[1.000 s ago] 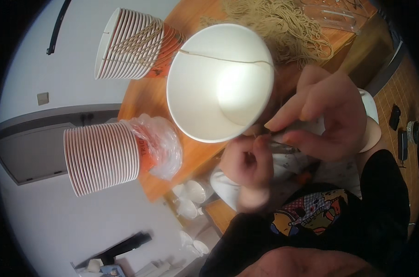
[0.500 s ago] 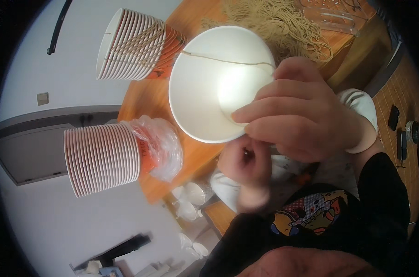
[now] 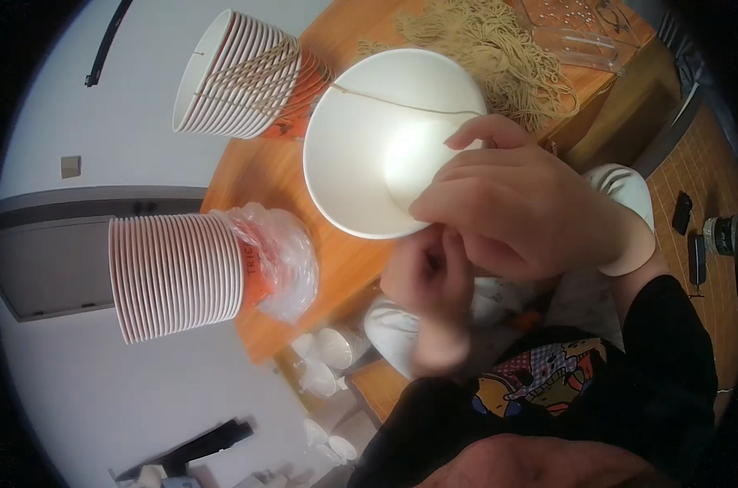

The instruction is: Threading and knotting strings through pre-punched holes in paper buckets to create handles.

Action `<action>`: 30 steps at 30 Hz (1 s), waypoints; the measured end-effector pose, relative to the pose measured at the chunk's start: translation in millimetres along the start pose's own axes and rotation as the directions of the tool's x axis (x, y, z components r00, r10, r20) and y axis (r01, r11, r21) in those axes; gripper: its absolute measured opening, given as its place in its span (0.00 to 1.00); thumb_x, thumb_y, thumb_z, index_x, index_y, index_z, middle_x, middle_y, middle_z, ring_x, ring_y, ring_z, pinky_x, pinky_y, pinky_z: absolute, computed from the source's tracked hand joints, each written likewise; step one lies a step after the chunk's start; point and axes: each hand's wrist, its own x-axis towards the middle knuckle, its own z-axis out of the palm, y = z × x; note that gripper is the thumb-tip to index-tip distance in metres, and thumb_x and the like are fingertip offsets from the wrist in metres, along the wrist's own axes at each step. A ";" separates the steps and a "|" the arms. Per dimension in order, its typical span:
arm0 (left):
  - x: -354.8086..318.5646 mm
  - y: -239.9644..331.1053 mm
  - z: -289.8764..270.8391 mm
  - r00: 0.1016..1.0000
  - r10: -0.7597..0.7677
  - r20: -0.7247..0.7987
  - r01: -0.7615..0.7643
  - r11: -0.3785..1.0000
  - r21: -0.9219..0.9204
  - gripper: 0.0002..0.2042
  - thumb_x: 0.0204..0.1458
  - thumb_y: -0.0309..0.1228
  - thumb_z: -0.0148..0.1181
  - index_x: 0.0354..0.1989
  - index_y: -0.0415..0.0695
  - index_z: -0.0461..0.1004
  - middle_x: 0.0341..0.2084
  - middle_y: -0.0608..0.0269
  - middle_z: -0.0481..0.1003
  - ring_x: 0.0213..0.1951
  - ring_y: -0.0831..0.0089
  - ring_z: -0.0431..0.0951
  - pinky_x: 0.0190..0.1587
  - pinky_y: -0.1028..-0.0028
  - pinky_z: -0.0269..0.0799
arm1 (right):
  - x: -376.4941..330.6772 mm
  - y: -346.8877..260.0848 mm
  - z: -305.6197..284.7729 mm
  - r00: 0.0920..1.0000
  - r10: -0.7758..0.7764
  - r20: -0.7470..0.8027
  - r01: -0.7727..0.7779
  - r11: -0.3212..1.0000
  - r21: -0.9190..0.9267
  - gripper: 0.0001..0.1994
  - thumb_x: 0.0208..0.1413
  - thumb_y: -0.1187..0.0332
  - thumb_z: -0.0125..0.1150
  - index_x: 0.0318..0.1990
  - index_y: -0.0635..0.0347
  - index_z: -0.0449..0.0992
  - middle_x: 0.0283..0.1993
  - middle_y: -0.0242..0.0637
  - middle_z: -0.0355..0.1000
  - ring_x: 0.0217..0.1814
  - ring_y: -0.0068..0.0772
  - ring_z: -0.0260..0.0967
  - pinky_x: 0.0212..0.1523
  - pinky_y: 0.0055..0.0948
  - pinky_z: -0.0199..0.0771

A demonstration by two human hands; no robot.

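A white paper bucket (image 3: pixel 352 179) is tilted with its open mouth facing me. A thin tan cord (image 3: pixel 401 104) crosses its mouth from the far-left rim to the right side. My right hand (image 3: pixel 515 199) reaches over the bucket's right rim, its fingers bent and closed on the edge near the cord. Just below the near rim is my left hand (image 3: pixel 430 272), curled with thumb and forefinger pressed together; whatever it pinches is hidden. The two hands nearly meet under the rim.
Nested paper buckets (image 3: pixel 247 77) wound with cord lie at the far left of the wooden table (image 3: pixel 247 175). Nearer lies another nested stack (image 3: pixel 178 272), partly in clear plastic wrap (image 3: pixel 283 268). A heap of tan cord (image 3: pixel 499 57) and a clear plastic tray (image 3: pixel 584 45) are behind.
Both hands have stayed at the rim. The right fingers have drawn back from inside the bucket and curled tighter, while the bucket has shifted slightly.
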 end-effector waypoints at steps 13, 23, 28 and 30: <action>1.9 10.1 -11.6 0.902 -0.302 0.307 0.428 0.707 -0.563 0.17 0.59 0.37 0.56 0.40 0.31 0.72 0.27 0.57 0.76 0.27 0.74 0.74 0.32 0.80 0.69 | -46.1 2.7 23.7 0.963 -0.127 -0.239 0.170 0.971 0.167 0.13 0.55 0.73 0.59 0.44 0.55 0.62 0.47 0.42 0.75 0.47 0.38 0.76 0.52 0.41 0.72; 8.1 3.3 -35.8 0.869 -0.388 0.309 0.492 0.752 -0.438 0.06 0.48 0.16 0.58 0.35 0.33 0.79 0.35 0.58 0.78 0.37 0.76 0.75 0.41 0.79 0.70 | -47.2 18.5 48.2 0.886 -0.072 -0.458 -0.060 0.962 -0.267 0.13 0.40 0.73 0.67 0.34 0.53 0.72 0.37 0.30 0.72 0.37 0.33 0.68 0.38 0.33 0.65; 9.1 -8.3 -27.6 0.945 -0.256 0.203 0.319 0.857 -0.405 0.07 0.52 0.21 0.58 0.37 0.32 0.78 0.33 0.59 0.76 0.31 0.78 0.70 0.34 0.81 0.64 | -46.1 19.5 50.9 0.898 -0.058 -0.436 -0.081 0.952 -0.294 0.14 0.38 0.73 0.69 0.35 0.52 0.72 0.34 0.27 0.72 0.37 0.32 0.68 0.38 0.32 0.64; 8.6 -11.7 -24.9 0.970 -0.193 0.150 0.235 0.903 -0.360 0.09 0.56 0.26 0.58 0.39 0.31 0.77 0.28 0.63 0.75 0.21 0.84 0.65 0.24 0.85 0.57 | -46.3 14.9 46.8 0.897 0.068 -0.438 -0.110 0.991 -0.072 0.15 0.37 0.74 0.71 0.35 0.52 0.73 0.33 0.26 0.72 0.36 0.32 0.67 0.37 0.31 0.64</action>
